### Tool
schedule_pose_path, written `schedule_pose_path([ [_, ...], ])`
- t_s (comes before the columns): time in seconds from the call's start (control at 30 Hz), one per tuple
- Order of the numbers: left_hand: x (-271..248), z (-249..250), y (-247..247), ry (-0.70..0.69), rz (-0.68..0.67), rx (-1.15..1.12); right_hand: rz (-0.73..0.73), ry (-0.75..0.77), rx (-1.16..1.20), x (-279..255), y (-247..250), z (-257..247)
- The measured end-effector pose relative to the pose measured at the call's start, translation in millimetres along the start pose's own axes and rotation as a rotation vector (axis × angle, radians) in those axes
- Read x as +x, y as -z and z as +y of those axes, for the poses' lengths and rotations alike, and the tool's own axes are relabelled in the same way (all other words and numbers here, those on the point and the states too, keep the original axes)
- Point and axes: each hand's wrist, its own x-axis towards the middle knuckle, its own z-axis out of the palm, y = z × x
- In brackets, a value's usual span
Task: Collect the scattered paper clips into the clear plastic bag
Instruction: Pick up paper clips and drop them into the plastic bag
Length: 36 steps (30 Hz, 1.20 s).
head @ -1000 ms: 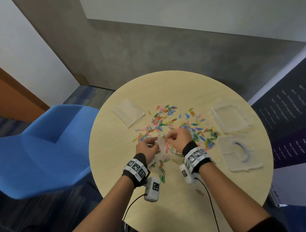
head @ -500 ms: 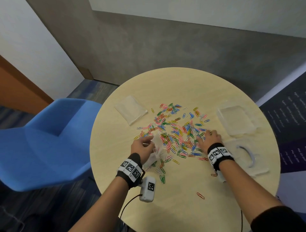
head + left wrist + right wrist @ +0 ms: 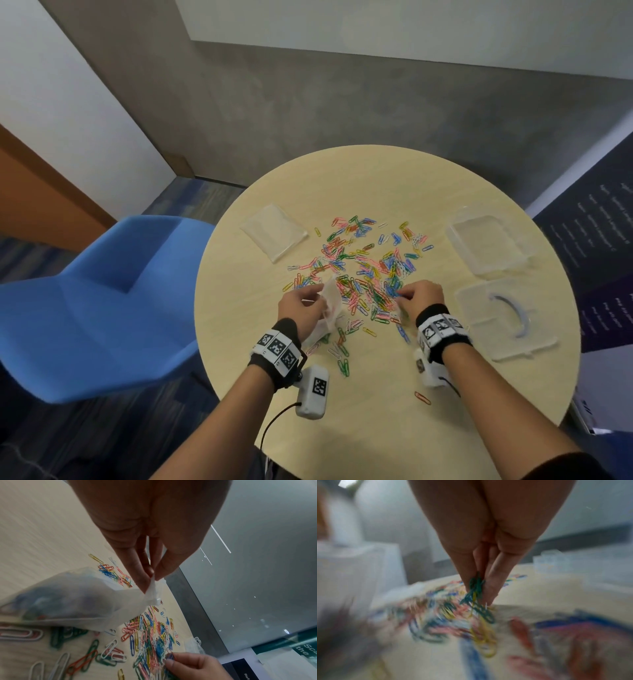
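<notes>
clear plastic, crumpled and already part filled, is the bag (image 3: pixel 327 308) that the left hand (image 3: pixel 301 308) pinches by its upper edge between thumb and fingertips; its body sags onto the table (image 3: pixel 376 178) toward 6 o'clock of that hand. the right hand (image 3: pixel 419 298) has its grip clenched on a small tuft of green and yellow paper clips (image 3: pixel 476 592), pinched between thumb and fingers at the 4 o'clock edge of the scattered clips (image 3: pixel 363 270).

the relation that counts: the bag mouth lies at about 9 o'clock from the right hand, near, with the thick of the pile between them. the bag's long axis runs roughly 12 to 6, its opening at the top by the left fingers (image 3: pixel 144 580). the right hand is the one loaded, so the carry across looks to be its job, and the mouth probably needs to gape wider.

pale wood-grain round table; a second clear bag (image 3: pixel 274 231) at 10 o'clock, a clear box (image 3: pixel 486 240) and its lid (image 3: pixel 503 318) at 3 o'clock. a blue chair (image 3: pixel 92 308) stands at 9 o'clock on dark carpet, grey wall beyond.
</notes>
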Motion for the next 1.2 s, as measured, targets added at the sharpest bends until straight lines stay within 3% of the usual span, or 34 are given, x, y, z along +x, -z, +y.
schedule_pose_path([
  [0.07, -2.7, 0.8, 1.5, 0.007, -0.001, -0.031, -0.043, -0.097, 0.319, -9.9, 5.0, -5.3],
  [0.2, -6.0, -0.7, 4.4, 0.019, -0.015, -0.066, -0.396, -0.259, 1.223, -41.1, 10.0, -44.2],
  [0.33, -9.6, -3.2, 6.3, 0.021, -0.011, -0.095, -0.468, -0.212, 1.368, -68.7, -1.3, -86.2],
  [0.43, -12.6, -4.1, 9.4, 0.020, 0.001, -0.103, -0.340, -0.149, 1.196, -78.1, -24.2, -104.4],
  [0.57, -13.7, -2.7, 19.3, 0.048, 0.023, -0.138, -0.072, 0.159, 0.483, -84.1, -36.8, -113.1],
  [0.67, -12.2, -4.1, 27.0, 0.051, 0.039, -0.151, -0.063, 0.261, 0.289, -90.7, -36.9, -120.6],
  [0.73, -10.7, -5.0, 30.0, 0.033, 0.056, -0.120, -0.144, 0.302, 0.158, -92.6, -38.3, -125.4],
  [0.83, -10.5, -3.3, 31.5, -0.023, 0.051, -0.059, -0.213, 0.362, 0.117, -96.3, -36.9, -133.7],
  [0.97, -8.6, -0.7, 36.7, -0.021, -0.010, -0.049, -0.072, 0.393, 0.192, -98.0, -31.5, -133.4],
  [1.1, -10.2, -1.7, 43.4, 0.075, -0.052, -0.119, -0.214, 0.510, 0.206, -102.3, -22.3, -120.8],
  [1.2, -7.4, -5.4, 49.3, 0.125, -0.016, -0.171, -0.069, 0.396, 0.314, -93.6, -13.7, -93.7],
])
